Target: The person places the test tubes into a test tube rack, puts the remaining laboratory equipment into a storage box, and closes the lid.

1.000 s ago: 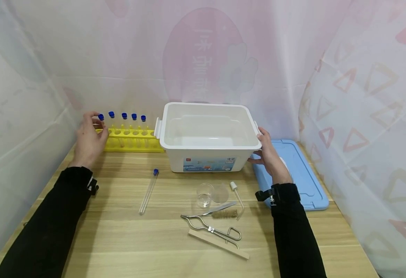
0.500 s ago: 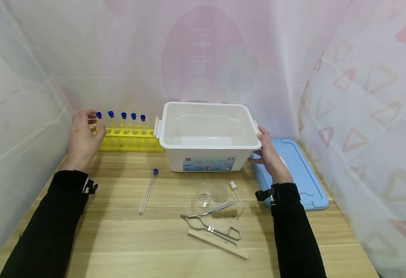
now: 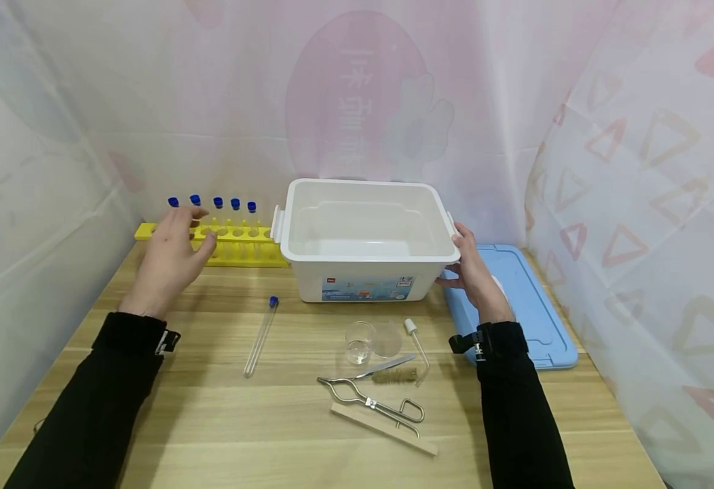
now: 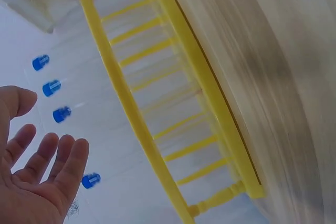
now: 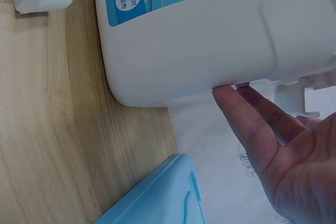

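Note:
My left hand (image 3: pixel 170 255) hovers in front of the yellow test tube rack (image 3: pixel 243 255), fingers apart and holding nothing. Several tubes with blue caps (image 3: pixel 218 202) stand upright in the rack; the hand hides part of its left half. In the left wrist view, loosely bent fingers (image 4: pixel 65 166) lie near the blue caps, apart from them. At the right end of a white plastic bin (image 3: pixel 366 227), my right hand (image 3: pixel 476 275) rests against the wall with fairly straight fingers. The right wrist view shows a fingertip touching the bin below its side handle (image 5: pixel 294 99).
A capped test tube (image 3: pixel 261 339) lies on the wooden table. In front of the bin are clear dishes (image 3: pixel 360 343), a bent tube with a white stopper (image 3: pixel 410 327), a brush (image 3: pixel 396 375), tweezers, crucible tongs (image 3: pixel 371 403) and a wooden strip (image 3: pixel 387 430). A blue lid (image 3: pixel 528 305) lies right.
My left hand drew back from the leftmost blue-capped tube, then shifted right along the rack's front, uncovering the rack's left end. The right hand and bin stay still.

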Motion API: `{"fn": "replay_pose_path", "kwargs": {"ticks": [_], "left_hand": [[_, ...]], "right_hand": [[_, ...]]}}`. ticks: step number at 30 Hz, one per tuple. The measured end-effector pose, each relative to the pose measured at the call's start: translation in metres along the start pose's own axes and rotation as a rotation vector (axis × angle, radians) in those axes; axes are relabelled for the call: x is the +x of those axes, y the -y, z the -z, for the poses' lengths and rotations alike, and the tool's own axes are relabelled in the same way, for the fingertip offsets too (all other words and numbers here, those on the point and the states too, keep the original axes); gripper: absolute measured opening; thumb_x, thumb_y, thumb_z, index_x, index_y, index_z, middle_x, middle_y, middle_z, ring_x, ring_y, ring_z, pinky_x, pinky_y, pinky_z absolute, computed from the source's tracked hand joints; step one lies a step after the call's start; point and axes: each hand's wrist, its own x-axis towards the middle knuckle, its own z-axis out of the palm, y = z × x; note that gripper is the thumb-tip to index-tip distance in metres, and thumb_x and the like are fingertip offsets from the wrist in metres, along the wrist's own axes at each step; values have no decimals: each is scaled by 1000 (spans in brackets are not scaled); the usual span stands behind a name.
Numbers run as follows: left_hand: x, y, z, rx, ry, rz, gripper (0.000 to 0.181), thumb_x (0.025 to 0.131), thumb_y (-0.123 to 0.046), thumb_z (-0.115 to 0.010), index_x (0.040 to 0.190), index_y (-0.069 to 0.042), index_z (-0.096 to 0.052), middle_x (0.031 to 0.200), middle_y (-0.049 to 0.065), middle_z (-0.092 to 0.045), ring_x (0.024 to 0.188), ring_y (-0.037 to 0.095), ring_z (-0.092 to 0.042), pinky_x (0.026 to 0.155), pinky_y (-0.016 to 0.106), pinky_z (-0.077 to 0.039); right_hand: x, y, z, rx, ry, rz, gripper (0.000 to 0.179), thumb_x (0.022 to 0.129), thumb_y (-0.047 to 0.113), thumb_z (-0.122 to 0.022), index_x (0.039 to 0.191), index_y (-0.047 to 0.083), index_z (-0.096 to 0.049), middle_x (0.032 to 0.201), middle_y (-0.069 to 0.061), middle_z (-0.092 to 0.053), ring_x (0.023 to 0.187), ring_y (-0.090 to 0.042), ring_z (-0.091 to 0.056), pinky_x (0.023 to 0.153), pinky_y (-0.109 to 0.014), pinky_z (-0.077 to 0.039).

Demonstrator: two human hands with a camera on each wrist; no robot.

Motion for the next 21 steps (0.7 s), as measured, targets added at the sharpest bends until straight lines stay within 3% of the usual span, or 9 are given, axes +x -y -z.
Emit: {"fn": "replay_pose_path", "kwargs": {"ticks": [9,21], "left_hand": [[-8,-13,-21,46,131,-79,53,120,-24,-66,163,4,-53,159,35,-58,144,55,-59,119,76,-55],[-16,-24,-44,94,339,-79,58,119,-29,-69,166,2,-53,164,33,-59,149,56,-62,122,74,-58]], "right_hand": [[1,1,0,3,-2,-23,88,118,74,-45,187,45,0,187,-20,-37,164,-54,-54,131,-81,-49],[2,0,0,3,0,-12,86,118,73,-45,187,46,-1,189,-20,-33,165,-56,-52,130,-83,-48]]}}
